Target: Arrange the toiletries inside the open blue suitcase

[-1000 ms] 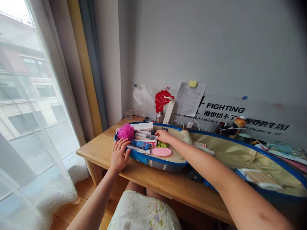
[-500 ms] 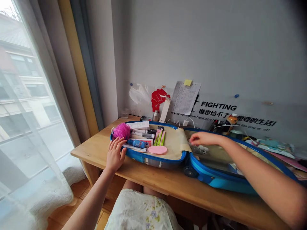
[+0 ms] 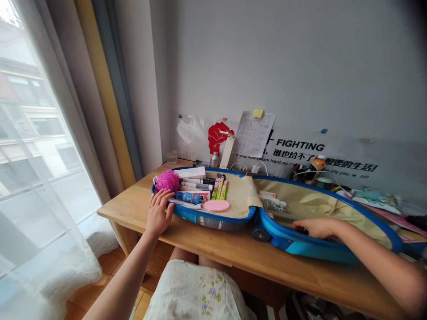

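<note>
Window [image 3: 30,133]: 9 o'clock, daylight through sheer curtain [image 3: 50,249]
Wall [image 3: 283,58]: 12 o'clock, grey (plain above)
Desk [image 3: 133,206]: wooden
Floor [image 3: 96,289]: planks, 7 o'clock

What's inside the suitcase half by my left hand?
Pink bath pouf, white tubes, blue bottle, green-pink packets and a pink oval case, all on beige lining. Whatever lies under the lining is hidden.

Glossy plastic suitcase [image 3: 213,221], matt wooden desk [image 3: 233,253]
</note>
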`<state>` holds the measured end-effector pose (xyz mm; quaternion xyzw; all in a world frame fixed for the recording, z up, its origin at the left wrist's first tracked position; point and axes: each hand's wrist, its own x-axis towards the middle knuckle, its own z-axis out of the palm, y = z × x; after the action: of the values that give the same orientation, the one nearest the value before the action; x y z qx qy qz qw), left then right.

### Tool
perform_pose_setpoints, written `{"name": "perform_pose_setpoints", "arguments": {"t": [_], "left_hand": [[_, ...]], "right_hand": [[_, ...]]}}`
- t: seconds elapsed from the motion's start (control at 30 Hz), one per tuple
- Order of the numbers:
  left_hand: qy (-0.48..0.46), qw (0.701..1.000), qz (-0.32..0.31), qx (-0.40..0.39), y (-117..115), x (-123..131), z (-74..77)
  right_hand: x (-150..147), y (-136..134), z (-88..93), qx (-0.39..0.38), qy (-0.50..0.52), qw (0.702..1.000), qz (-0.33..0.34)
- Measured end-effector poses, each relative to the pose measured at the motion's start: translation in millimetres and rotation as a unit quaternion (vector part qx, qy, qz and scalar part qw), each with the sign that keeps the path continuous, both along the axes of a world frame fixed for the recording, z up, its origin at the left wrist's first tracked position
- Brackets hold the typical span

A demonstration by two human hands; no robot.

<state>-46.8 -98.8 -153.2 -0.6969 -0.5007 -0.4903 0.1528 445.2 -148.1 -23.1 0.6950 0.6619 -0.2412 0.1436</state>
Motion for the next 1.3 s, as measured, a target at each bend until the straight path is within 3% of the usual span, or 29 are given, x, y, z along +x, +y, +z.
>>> {"name": "perform_pose_setpoints", "arguments": {"t": [0.13, 0.3, 0.37, 0.47, 0.63, 0.8, 0.97, 1.13, 1.3], "left_hand": [[0.000, 1.000, -0.002, -0.002, 1, -1, -1.8], [-0.004, 1.000, -0.006, -0.003, 1, 0, -2.3], [-0.008, 1.000, -0.007, -0.003, 1, 1, -2.3], [-0.017, 1.000, -0.008, -0.003, 2, 1, -3.1], [-0.020, 1.000, -0.015, 0.010, 5, -2, -6.8], [-0.027, 0.999, -0.023, 0.037, 4, -3, -6.9], [-0.021, 0.999, -0.006, 0.048, -1, 7, 12.3], [0.076, 0.996, -0.036, 0.025, 1, 20, 38.6], [0.112, 0.991, -0.077, -0.005, 6, 24, 43.5]], "right_hand": [[15, -2, 15.3, 0.056, -0.027, 0.998, -0.007], [34, 6, 60.3, 0.136, 0.034, 0.989, 0.039], [16, 12, 77.8, 0.163, 0.091, 0.981, 0.044], [-49, 22, 89.1, 0.197, 0.151, 0.966, 0.068], [-182, 47, 62.9, 0.218, 0.186, 0.943, 0.169], [-260, 69, 27.6, 0.233, 0.183, 0.927, 0.230], [-290, 75, 11.2, 0.241, 0.188, 0.915, 0.265], [-295, 76, 5.6, 0.246, 0.185, 0.912, 0.271], [-293, 70, 2.0, 0.243, 0.199, 0.921, 0.231]]}}
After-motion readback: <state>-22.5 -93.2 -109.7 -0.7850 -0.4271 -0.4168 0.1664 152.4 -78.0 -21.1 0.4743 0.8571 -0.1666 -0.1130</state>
